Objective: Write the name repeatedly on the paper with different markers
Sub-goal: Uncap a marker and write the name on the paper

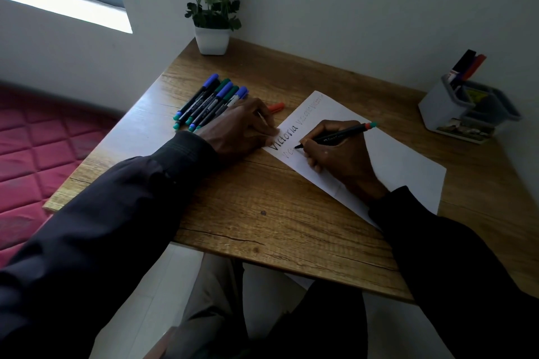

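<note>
A white sheet of paper lies slanted on the wooden desk. "Victoria" is written on it in black, with fainter copies beside and below. My right hand grips a black marker with an orange-and-green end, its tip touching the paper under the black word. My left hand rests flat at the paper's left edge, fingers pressing the sheet. An orange cap peeks out behind my left hand. Several capped markers with blue and green caps lie in a row at the left rear.
A white pot with a white-flowered plant stands at the desk's far corner. A grey desk organizer holding markers sits at the right rear. A red quilted mat covers the floor at the left. Walls border the desk behind.
</note>
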Motion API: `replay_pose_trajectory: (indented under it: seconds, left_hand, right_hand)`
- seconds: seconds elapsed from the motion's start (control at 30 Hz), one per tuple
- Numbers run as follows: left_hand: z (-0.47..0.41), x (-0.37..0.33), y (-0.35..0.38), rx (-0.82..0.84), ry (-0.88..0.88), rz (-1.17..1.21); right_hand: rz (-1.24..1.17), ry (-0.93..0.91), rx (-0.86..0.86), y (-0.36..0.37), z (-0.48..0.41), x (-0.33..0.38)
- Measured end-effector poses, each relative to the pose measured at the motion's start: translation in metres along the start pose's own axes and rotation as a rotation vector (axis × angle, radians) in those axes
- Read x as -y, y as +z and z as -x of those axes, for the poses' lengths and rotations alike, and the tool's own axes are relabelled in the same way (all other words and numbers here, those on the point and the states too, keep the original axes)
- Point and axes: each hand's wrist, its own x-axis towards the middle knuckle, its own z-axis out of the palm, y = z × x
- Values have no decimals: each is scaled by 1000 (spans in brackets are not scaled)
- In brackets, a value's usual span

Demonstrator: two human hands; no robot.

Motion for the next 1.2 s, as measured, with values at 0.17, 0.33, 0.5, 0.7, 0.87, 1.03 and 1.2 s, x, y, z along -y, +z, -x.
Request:
replay_pose_trajectory:
  seconds: [0.17, 0.33, 0.5, 0.7, 0.87, 1.03, 1.2]
  left_hand:
    - [0, 2, 1, 29, -55, 49]
    - [-1, 5, 3, 13, -31, 24]
    - [-1, 6, 3, 36, -43, 46]
    - [-1, 3, 2, 7, -36, 27]
    - [-1, 5, 3, 20, -17, -1]
    - [-2, 8, 4, 29, -7, -11]
    - [-1, 2, 2, 17, -55, 50]
  right_hand:
    - [-16, -28, -3, 1, -3, -7]
    - [-74, -13, -22, 0, -3, -6]
    - [9, -75, -7, -5, -9, -10]
    - [15, -144, -5, -4, -10, -11]
    - [57, -174, -16, -5, -11, -11]
    - [-3, -100, -20, -4, -9, -13]
    - [-10, -90, -38, -4, -10, -15]
